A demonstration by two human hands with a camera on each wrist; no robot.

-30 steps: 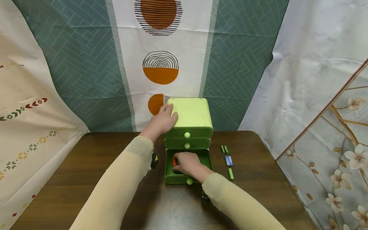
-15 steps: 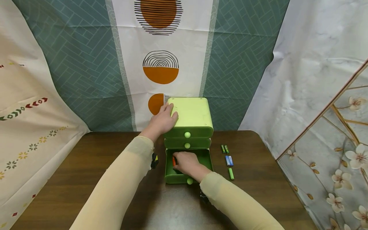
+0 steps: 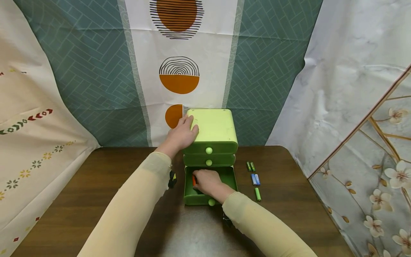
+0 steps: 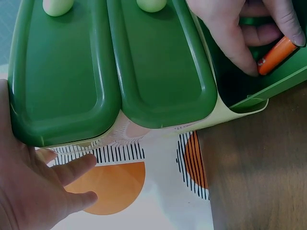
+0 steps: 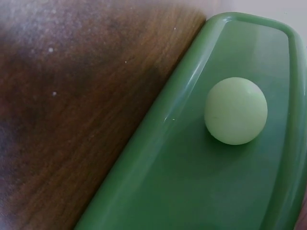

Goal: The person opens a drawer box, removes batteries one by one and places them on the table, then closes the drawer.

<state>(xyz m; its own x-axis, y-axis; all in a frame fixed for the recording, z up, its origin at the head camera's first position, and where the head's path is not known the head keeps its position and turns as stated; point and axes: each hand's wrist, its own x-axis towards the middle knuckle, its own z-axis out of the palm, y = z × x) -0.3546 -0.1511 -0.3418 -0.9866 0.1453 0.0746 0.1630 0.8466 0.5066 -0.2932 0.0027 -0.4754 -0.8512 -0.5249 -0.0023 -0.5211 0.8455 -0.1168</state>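
Note:
A small drawer cabinet with a pale green top and dark green drawers stands at the back of the table. Its bottom drawer is pulled out, while the two above it are pushed in. My left hand rests on the cabinet's upper left edge, fingers extended in the left wrist view. Inside the open drawer, my right hand pinches an orange battery between thumb and fingers, near the drawer's left wall. In the right wrist view only the drawer front and its round knob show clearly.
Right of the cabinet lie a pair of small green batteries, a pair of blue-and-white batteries and one light green battery. The wooden table meets a patterned cloth behind the cabinet.
My right forearm has shifted slightly left, with the hand staying on the orange battery in the drawer. My left hand has kept its place on the cabinet.

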